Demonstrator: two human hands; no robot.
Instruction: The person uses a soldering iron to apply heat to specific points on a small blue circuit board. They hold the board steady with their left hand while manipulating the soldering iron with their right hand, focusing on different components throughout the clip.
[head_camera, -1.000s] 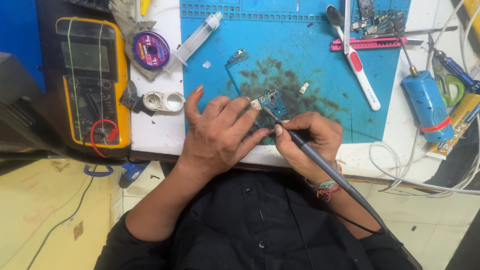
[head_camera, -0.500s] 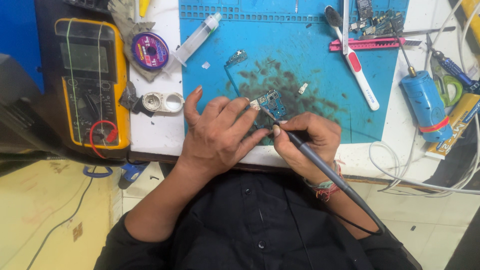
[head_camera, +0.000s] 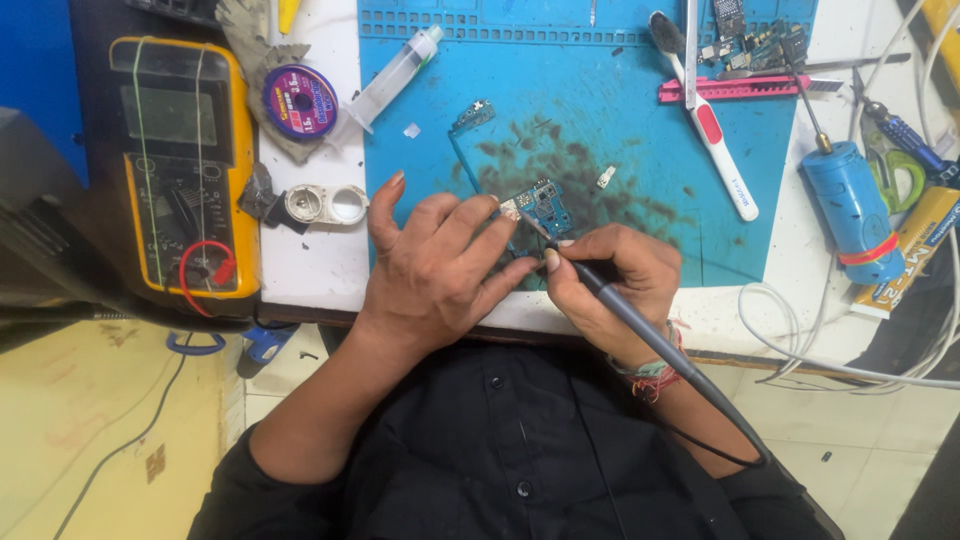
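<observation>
A small blue circuit board (head_camera: 545, 205) lies on the blue work mat (head_camera: 620, 120), near its front edge. My left hand (head_camera: 435, 265) rests on the mat with its fingertips pressed on the board's left end. My right hand (head_camera: 610, 285) grips a dark soldering iron (head_camera: 640, 325) like a pen. The iron's tip meets the board's lower edge. Its cable runs back over my dark shirt. A thin flex strip (head_camera: 468, 122) with a small connector lies on the mat behind the board.
A yellow multimeter (head_camera: 180, 165) stands at the left, next to a solder spool (head_camera: 300, 100), a syringe (head_camera: 385, 85) and a white loupe (head_camera: 325, 205). A toothbrush (head_camera: 705, 115), pink tool (head_camera: 735, 88) and blue cylinder (head_camera: 850, 215) lie right. White cables (head_camera: 850, 365) hang off the edge.
Both hands have stayed on the board with the iron's tip at the same spot. The view has shifted only slightly.
</observation>
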